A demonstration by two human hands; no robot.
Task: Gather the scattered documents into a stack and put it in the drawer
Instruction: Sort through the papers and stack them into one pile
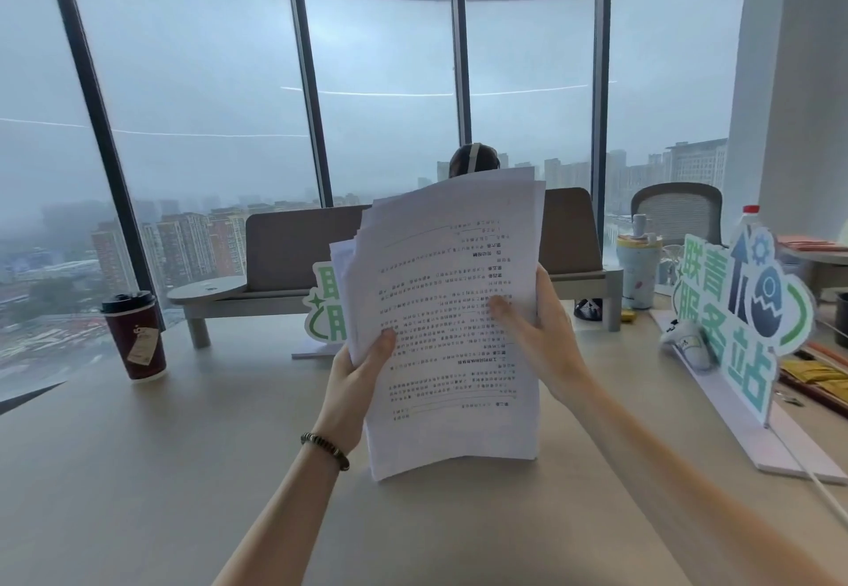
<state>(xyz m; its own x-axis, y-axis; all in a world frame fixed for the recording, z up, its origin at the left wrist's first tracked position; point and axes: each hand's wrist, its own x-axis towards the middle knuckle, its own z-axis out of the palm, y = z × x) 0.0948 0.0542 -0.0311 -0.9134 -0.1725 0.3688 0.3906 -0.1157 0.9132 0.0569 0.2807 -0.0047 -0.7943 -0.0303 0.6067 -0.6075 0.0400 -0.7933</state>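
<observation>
A thin, uneven stack of printed white documents [445, 324] stands upright on the smooth beige desk [137, 471], left hand [355, 383] and right hand [539, 337] each with a thumb-front grip grasping a side edge.

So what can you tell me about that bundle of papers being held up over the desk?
The stack of papers is a sheaf of white printed sheets, held upright with its bottom edge on or just above the pale desk. The front page carries lines of small dark text that appear upside down. The sheets are not squared: upper edges fan out unevenly and the bottom corners bow a little. The left hand grips the left edge, thumb on the front page; the right hand grips the right edge, thumb on the front.
</observation>
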